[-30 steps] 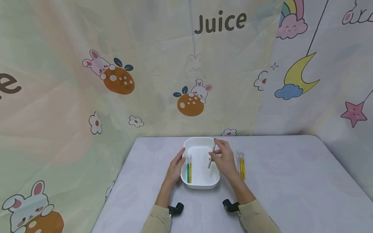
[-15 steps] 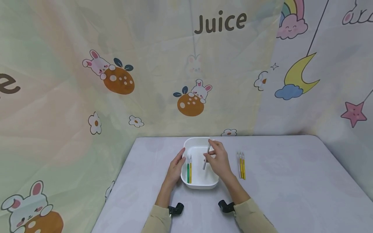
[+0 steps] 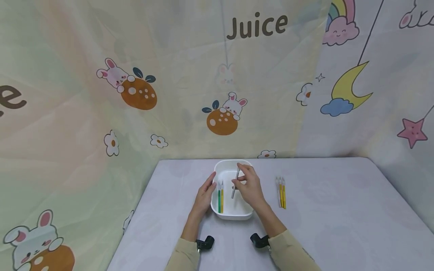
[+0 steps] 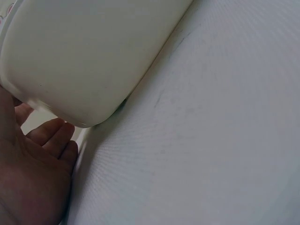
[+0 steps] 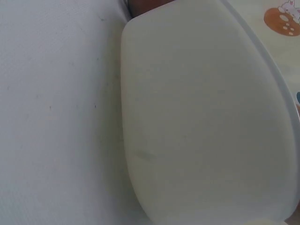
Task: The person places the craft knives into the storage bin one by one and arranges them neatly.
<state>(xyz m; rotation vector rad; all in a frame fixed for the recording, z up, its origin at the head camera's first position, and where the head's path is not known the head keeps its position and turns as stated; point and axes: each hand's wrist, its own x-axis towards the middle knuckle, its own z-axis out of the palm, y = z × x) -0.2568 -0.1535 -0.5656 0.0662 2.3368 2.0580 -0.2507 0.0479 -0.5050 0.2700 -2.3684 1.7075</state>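
A white rectangular tray [image 3: 234,216] stands on the table. My left hand [image 3: 202,197] holds its left side, thumb at the rim; in the left wrist view the other fingers [image 4: 58,136] lie against the outer wall. Above the tray's inside, my right hand [image 3: 250,186] pinches a slim silver pen [image 3: 235,184], slanted with its lower end toward me. A green pen [image 3: 219,201] and a yellow pen [image 3: 222,201] lie side by side along the tray's left inner wall. The right wrist view is mostly filled by the tray's outer wall [image 5: 201,112].
Right of the tray, several slim pens [image 3: 282,194], yellow and whitish with clear tips, lie together on the white-covered table [image 3: 332,210]. A printed cloth [image 3: 183,75] hangs behind the table. Each wrist wears a small black camera [image 3: 259,241].
My right hand has moved left over the tray with the silver pen, away from the pens on the table. My left hand has stayed at the tray's side.
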